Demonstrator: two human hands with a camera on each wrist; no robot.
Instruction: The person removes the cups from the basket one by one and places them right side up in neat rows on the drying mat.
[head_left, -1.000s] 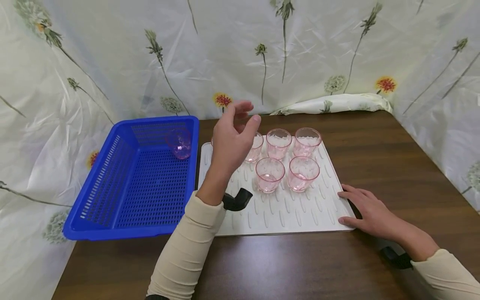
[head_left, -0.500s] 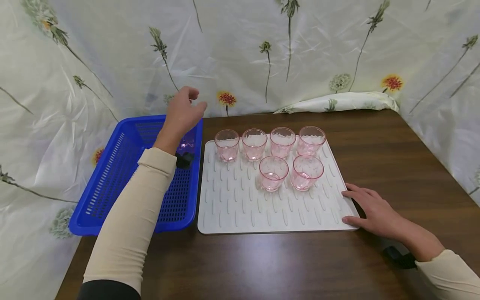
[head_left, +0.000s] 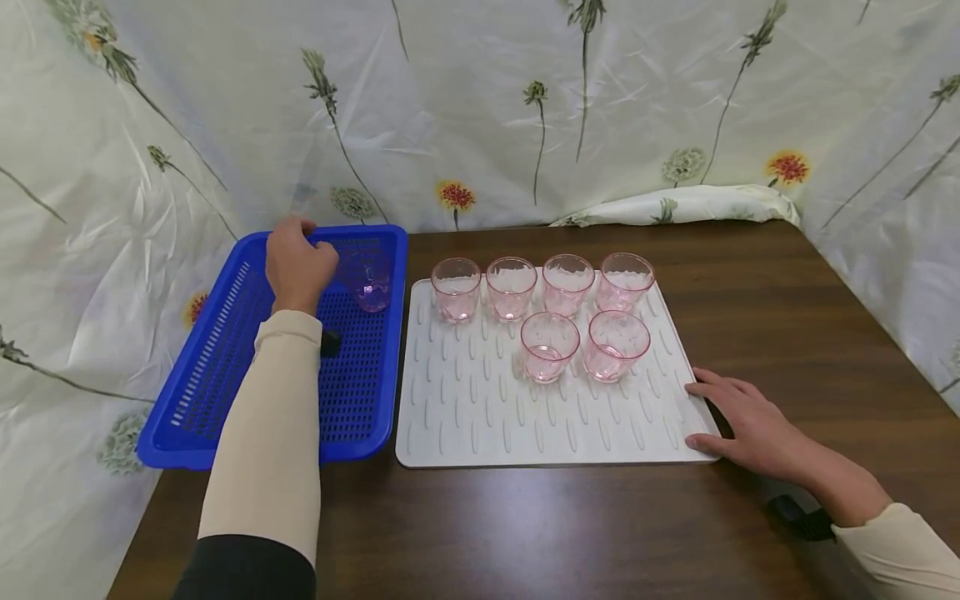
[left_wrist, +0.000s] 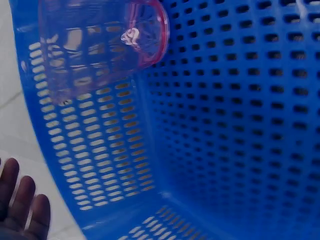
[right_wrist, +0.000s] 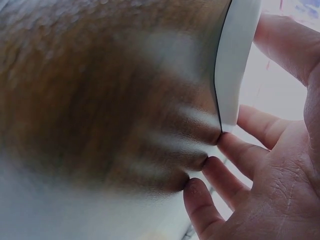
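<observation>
My left hand [head_left: 297, 265] is over the back of the blue plastic basket [head_left: 397, 350], its fingers loosely bent and holding nothing. To its right, a pink-tinted drinking glass [head_left: 372, 292] leans against the basket's wall. The left wrist view shows that glass [left_wrist: 100, 45] tilted, with the left fingertips [left_wrist: 39, 212] well apart from it. My right hand [head_left: 750, 425] rests at the right edge of the white ribbed tray [head_left: 472, 408]. In the right wrist view its thumb [right_wrist: 285, 42] touches the tray's edge, while the other fingers extend down to the wooden table.
Several pink glasses stand upright on the tray: a back row with a left-end glass [head_left: 456, 292] and a right-end glass [head_left: 625, 283], plus two in front, including a front glass [head_left: 549, 348]. A flowered sheet [head_left: 480, 108] hangs behind the wooden table [head_left: 525, 525].
My left hand has moved left from above the tray, past the leaning glass, and lower over the basket. The glasses and the right hand stay in place.
</observation>
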